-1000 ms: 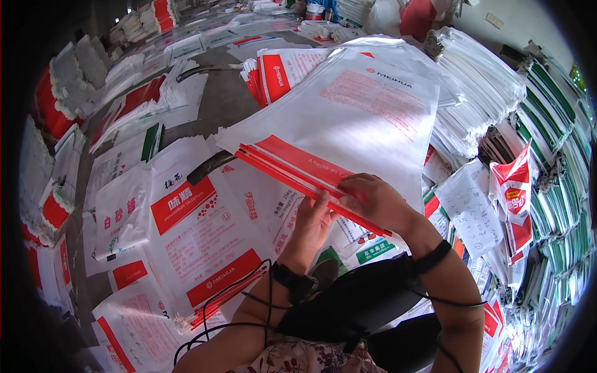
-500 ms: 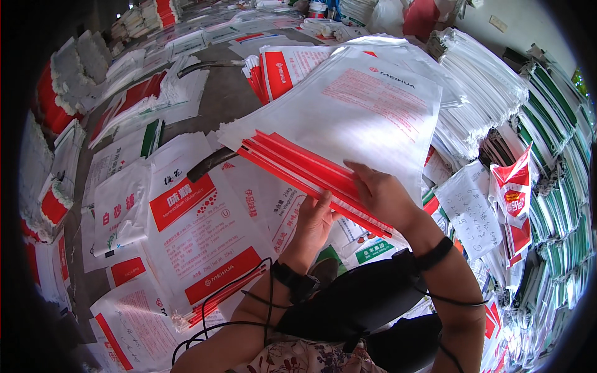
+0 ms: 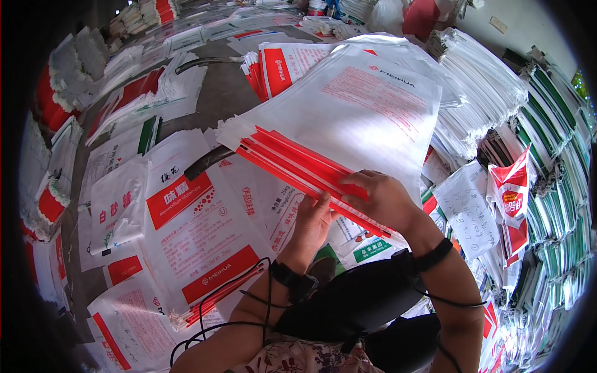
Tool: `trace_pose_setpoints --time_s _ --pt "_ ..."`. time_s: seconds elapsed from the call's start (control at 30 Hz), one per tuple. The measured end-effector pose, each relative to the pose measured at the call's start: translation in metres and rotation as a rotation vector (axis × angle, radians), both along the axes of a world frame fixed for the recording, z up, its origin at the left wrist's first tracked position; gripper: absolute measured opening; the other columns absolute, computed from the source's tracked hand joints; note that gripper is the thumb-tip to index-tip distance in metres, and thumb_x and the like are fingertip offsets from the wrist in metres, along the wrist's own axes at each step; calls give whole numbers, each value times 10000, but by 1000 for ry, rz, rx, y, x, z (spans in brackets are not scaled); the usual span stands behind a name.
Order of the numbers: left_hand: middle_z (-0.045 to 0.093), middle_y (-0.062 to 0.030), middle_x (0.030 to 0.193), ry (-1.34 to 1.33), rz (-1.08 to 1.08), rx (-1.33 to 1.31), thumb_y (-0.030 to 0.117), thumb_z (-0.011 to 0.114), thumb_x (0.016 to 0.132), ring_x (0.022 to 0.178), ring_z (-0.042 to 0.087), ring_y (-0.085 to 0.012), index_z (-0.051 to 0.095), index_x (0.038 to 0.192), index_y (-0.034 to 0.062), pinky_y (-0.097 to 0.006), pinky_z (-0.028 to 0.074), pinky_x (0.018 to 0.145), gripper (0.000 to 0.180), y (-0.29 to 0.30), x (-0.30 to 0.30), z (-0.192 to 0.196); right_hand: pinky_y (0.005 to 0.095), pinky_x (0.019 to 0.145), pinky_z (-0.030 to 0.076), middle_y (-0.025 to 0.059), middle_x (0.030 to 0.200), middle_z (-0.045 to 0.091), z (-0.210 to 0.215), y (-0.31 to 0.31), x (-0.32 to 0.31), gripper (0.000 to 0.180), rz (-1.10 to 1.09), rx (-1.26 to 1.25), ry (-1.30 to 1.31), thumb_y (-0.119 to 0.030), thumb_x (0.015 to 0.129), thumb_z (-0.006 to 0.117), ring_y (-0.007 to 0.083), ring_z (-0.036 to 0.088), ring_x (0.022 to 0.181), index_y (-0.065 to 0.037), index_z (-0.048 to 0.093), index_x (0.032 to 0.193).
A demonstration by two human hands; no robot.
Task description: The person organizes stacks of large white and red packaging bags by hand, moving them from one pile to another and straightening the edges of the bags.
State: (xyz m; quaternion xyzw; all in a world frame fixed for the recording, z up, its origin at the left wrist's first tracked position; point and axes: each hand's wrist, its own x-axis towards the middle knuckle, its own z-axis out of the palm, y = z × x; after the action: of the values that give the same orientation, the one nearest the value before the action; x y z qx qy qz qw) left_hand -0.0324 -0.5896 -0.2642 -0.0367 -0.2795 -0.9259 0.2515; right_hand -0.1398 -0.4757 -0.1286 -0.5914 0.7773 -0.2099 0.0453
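A stack of flat white woven sacks with red edge bands and red print [image 3: 348, 118] lies tilted in front of me. My right hand [image 3: 380, 198] grips the near red edge of the stack from above, fingers curled over it. Under that same edge, my left hand [image 3: 313, 222] presses against the sacks with fingers extended. A black watch sits on my left wrist and a black band wraps my right forearm. A black pouch [image 3: 360, 298] with cables hangs at my chest.
White and red printed sacks [image 3: 193, 230] cover the floor at left and below. Tall piles of folded white sacks [image 3: 479, 93] and green-edged sacks [image 3: 553, 186] stand at right. A dark curved bar [image 3: 208, 161] lies beside the stack. Bare grey floor [image 3: 217, 99] shows further back.
My right hand has slid a little along the red edge of the stack, and the left fingers have shifted beneath it. The stack stays in place.
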Motion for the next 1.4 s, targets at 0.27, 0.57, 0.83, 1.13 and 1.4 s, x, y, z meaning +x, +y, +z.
trace_pose_setpoints --time_s 0.27,0.57,0.83,1.13,1.4 --pt "523 -83 1357 34 -11 27 267 627 976 1277 523 -212 389 1433 76 -451 478 1055 550 4 2 2 426 884 536 169 1157 670 -1 2 4 373 2 45 64 -220 892 650 361 663 1000 -71 633 1234" --pt "503 -91 1384 28 -14 18 271 611 984 1311 492 -220 373 1444 72 -481 451 1078 554 1 1 -2 434 896 531 175 1176 665 4 0 6 377 12 19 -8 -212 906 644 368 658 1019 -67 619 1252" --pt "510 -84 1386 -2 -5 43 282 616 979 1317 490 -222 385 1441 76 -484 442 1085 556 3 3 -1 425 856 548 170 1172 663 4 0 14 366 -23 27 20 -206 895 653 356 667 1000 -88 632 1241" --pt "527 -97 1351 1 15 27 298 596 998 1293 506 -228 415 1406 58 -479 470 1051 507 3 2 3 429 798 560 134 1107 676 -2 -3 6 380 53 2 115 -142 907 620 347 684 910 -125 597 1286" --pt "545 -79 1316 -295 80 60 245 672 924 1251 526 -234 441 1388 113 -510 467 1013 535 0 -12 3 445 762 552 201 1131 648 -12 -8 9 702 -74 243 258 -134 904 552 371 688 903 -134 261 1543"
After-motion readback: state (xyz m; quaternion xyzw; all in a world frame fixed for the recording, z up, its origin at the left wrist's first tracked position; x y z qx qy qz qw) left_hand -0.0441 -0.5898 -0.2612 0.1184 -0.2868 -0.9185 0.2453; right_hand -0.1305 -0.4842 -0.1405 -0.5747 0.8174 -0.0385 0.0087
